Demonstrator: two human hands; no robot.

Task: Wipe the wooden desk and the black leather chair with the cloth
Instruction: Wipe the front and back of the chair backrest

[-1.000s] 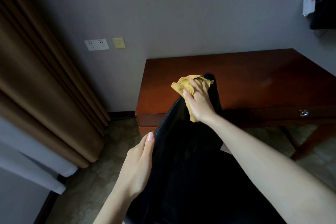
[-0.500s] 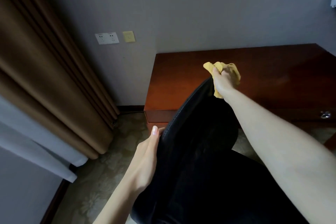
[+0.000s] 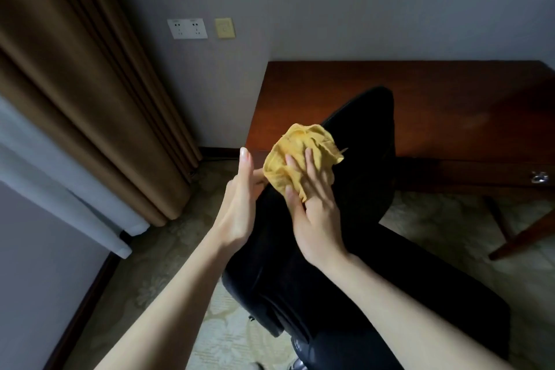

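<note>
— Pressing the yellow cloth point(image 3: 300, 150) onto the back of the black chair point(image 3: 360, 135), our right hand point(image 3: 315, 213) grips it, thumb and fingers bunching it.
— And our left hand point(image 3: 240, 207)?
— Flat, fingers straight, against the chair's left edge, just beside the cloth. The wooden table point(image 3: 420, 93) stands behind.

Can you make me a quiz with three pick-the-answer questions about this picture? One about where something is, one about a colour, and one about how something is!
1. Where is the yellow cloth?
A) in a bucket
B) in the right hand, against the black chair
C) on a shelf

2. What colour is the curtain?
A) brown
B) red
C) green

3. How are the fingers of the left hand?
A) in a fist
B) straight
C) crossed

Answers:
1. B, the right hand's fingers grip it on the chair back.
2. A, its folds are brown.
3. B, they point upward, uncurled.
</note>
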